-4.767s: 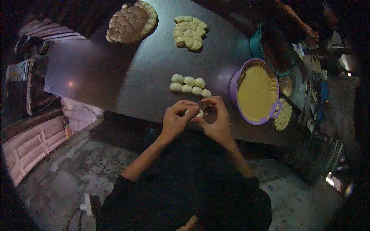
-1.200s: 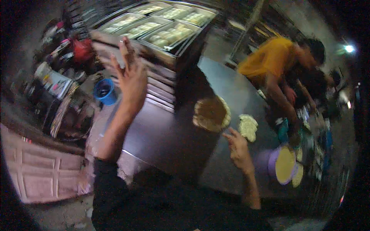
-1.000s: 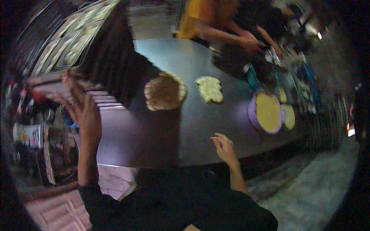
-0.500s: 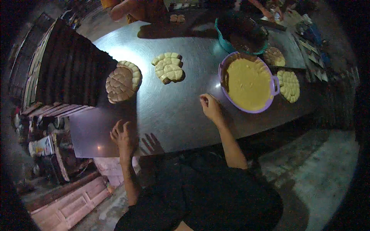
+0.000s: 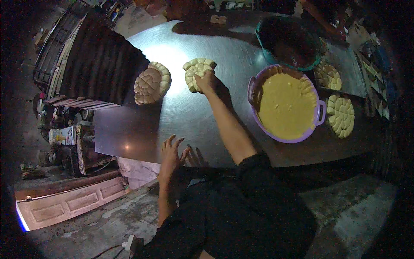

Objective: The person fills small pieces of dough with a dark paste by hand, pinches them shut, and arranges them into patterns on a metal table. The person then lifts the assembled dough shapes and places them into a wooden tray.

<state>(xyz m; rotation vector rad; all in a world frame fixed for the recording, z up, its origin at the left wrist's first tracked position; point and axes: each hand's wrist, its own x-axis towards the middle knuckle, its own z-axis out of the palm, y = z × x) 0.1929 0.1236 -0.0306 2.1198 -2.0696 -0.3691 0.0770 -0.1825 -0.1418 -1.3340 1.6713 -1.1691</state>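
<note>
A person's right hand (image 5: 207, 82) reaches across a metal table (image 5: 194, 125) to a scored slab of pale dough (image 5: 196, 68), its fingers over the slab's near right part; in the dim light, whether they have closed on a piece cannot be told. The left hand (image 5: 170, 154), empty with fingers loosely parted, hovers at the near edge. A brown-topped dough round (image 5: 151, 84) lies left of the slab, a purple basin (image 5: 294, 140) of yellow mixture (image 5: 282, 105) to its right.
</note>
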